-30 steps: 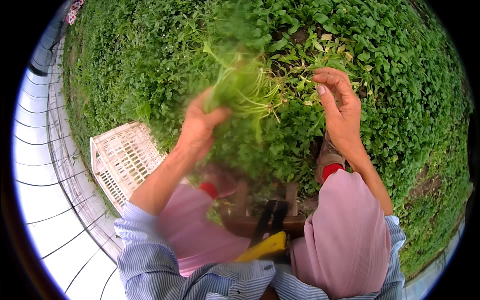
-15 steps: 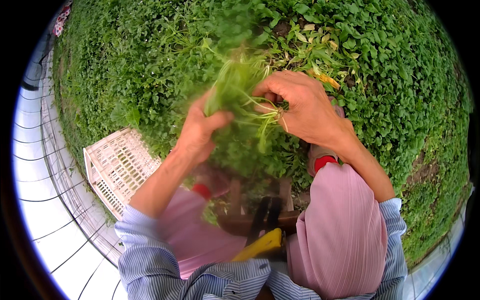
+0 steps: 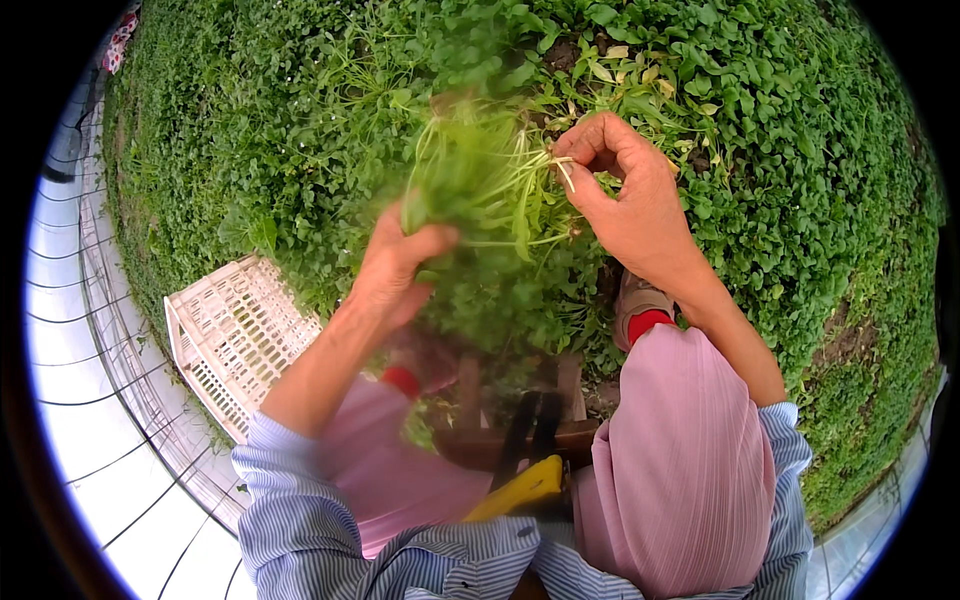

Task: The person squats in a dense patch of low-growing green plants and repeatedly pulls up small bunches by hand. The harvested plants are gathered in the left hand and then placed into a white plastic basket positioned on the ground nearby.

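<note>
A loose bunch of leafy greens point(image 3: 465, 165) is held in my left hand point(image 3: 395, 255), the thumb laid across it; its leaves are smeared by motion. Pale stems and thin roots stick out of the bunch toward the right. My right hand point(image 3: 635, 195) is beside those ends, thumb and forefinger pinched together on a pale stem point(image 3: 564, 172). The other fingers of that hand curl inward. Whether this stem is still joined to the bunch I cannot tell.
A white plastic crate point(image 3: 245, 325) with slotted sides lies at the left among low green plants point(image 3: 800, 180). Yellowed leaves point(image 3: 650, 75) lie on soil beyond my right hand. Between my knees are a wooden stool point(image 3: 480, 447) and a yellow object point(image 3: 525, 490). White sheeting point(image 3: 100, 440) borders the left.
My right hand has moved up and slightly right, from low against the stems to a fingertip pinch at the stem ends. The left hand stays nearly in place with the bunch.
</note>
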Demonstrator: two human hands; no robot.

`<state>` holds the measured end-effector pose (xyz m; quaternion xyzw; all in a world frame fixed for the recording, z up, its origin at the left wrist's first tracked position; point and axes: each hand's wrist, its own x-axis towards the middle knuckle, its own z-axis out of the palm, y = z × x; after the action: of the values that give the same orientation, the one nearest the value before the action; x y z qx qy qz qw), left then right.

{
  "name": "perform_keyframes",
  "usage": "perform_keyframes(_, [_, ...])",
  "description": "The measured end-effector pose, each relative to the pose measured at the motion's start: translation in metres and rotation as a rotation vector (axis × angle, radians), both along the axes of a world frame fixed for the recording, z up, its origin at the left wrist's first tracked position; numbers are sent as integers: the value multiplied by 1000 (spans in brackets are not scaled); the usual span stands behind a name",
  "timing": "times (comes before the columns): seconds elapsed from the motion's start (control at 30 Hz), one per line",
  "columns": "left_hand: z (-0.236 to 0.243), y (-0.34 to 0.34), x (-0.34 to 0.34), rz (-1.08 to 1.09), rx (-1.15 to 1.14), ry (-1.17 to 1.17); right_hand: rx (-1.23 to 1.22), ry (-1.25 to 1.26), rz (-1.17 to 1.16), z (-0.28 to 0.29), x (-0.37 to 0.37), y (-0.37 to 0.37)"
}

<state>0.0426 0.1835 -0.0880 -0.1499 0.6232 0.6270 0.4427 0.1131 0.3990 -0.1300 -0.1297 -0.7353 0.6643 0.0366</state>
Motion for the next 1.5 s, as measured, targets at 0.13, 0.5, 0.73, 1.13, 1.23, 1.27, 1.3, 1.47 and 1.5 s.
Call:
perform_keyframes(0.13, [-11,-28,-4,19,36,12,-252,11,-265,-7,1,20])
perform_keyframes(0.5, [-8,-33,-2,229,-48,10,285,153,-60,-15,3,22])
perform_keyframes(0.73, [-22,-40,1,273,68,-27,-73,196,260,23,3,-9])
perform_keyframes(1.13, [-49,-26,16,537,263,-297,-301,-9,216,19,11,-12])
perform_keyframes(1.23, [-71,-52,12,586,618,-522,-260,-23,293,24,11,-11])
perform_keyframes(1.27, [-62,-42,15,563,631,-502,-242,-12,306,24,11,-11])
perform_keyframes(1.3, [-62,-38,16,579,642,-517,-225,-1,319,24,11,-11])
perform_keyframes(1.47, [-62,-23,20,551,404,-378,31,193,147,25,9,-12])
perform_keyframes(1.5, [-59,-18,20,518,279,-323,119,253,91,24,8,-11])
